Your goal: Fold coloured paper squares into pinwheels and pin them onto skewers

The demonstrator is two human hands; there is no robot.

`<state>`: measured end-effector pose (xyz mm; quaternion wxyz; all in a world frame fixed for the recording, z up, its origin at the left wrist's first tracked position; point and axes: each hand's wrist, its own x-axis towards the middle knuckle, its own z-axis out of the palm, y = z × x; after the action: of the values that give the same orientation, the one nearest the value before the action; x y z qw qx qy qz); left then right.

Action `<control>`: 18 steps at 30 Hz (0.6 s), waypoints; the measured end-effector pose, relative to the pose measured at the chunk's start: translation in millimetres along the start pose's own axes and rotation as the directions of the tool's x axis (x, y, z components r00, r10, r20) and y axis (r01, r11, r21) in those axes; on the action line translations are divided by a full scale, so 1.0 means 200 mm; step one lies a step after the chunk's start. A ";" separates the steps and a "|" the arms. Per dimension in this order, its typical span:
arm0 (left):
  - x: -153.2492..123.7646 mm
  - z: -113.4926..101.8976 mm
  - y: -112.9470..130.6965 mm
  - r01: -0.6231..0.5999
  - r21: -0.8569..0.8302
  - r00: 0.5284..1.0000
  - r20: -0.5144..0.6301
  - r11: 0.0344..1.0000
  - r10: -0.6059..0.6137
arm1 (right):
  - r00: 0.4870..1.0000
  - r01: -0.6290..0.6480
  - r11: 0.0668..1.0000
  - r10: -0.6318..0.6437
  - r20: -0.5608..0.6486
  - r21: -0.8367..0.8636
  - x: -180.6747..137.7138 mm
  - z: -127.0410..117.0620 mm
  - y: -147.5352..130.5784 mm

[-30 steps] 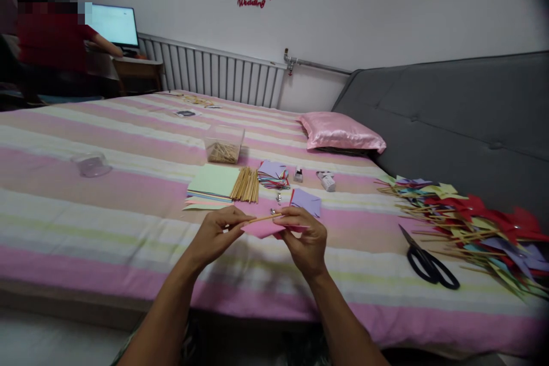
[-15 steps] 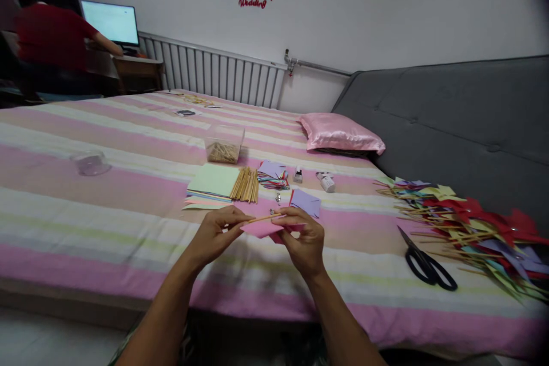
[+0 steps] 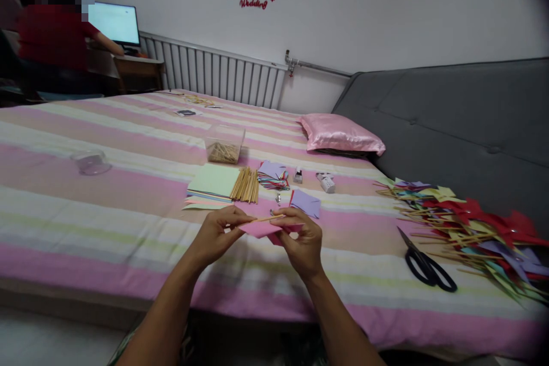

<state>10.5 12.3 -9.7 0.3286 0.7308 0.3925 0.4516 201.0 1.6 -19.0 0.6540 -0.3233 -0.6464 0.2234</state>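
Note:
In front of me my left hand [image 3: 221, 235] and my right hand [image 3: 303, 243] face each other just above the bed's near side. Between them is a folded pink paper pinwheel [image 3: 259, 230], with a thin wooden stick [image 3: 268, 218] along its far side. Left thumb and fingers pinch the left end of paper and stick. The right fingers close over the right part of both, hiding some of the paper. Just beyond lie small metal pins [image 3: 278, 198], a stack of cut purple paper squares [image 3: 306, 202] and a bundle of wooden sticks [image 3: 245, 185].
Green-topped paper sheets [image 3: 213, 180], a clear box [image 3: 224, 146] of sticks and a small bottle [image 3: 298, 175] stand beyond. To the right lie black scissors [image 3: 429, 266] and many finished pinwheels [image 3: 472, 223]. A pink pillow [image 3: 341, 132] rests by the headboard. A person [image 3: 54, 40] sits at a monitor.
Both hands keep their pinch on the pinwheel and stick. The right hand and the paper have shifted very slightly left.

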 end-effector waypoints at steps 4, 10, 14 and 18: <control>0.00 0.00 0.00 0.001 0.019 1.000 -0.021 1.000 -0.001 | 1.000 -0.003 1.000 0.003 -0.013 0.006 0.00 0.00 0.00; 0.00 0.00 0.00 -0.011 0.012 0.999 -0.034 1.000 0.011 | 1.000 0.017 1.000 -0.017 -0.018 0.008 0.00 0.00 0.01; 0.01 0.00 -0.01 -0.014 0.006 0.999 -0.035 1.000 0.014 | 1.000 0.011 1.000 -0.011 -0.024 -0.006 0.00 0.00 0.01; 0.00 0.00 -0.01 -0.003 0.012 1.000 -0.028 1.000 0.004 | 1.000 0.009 1.000 -0.010 -0.025 -0.003 0.00 0.00 0.01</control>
<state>9.8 14.0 -10.6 0.3180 0.7270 0.3984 0.4600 201.1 2.1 -21.0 0.6627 -0.3240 -0.6400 0.2152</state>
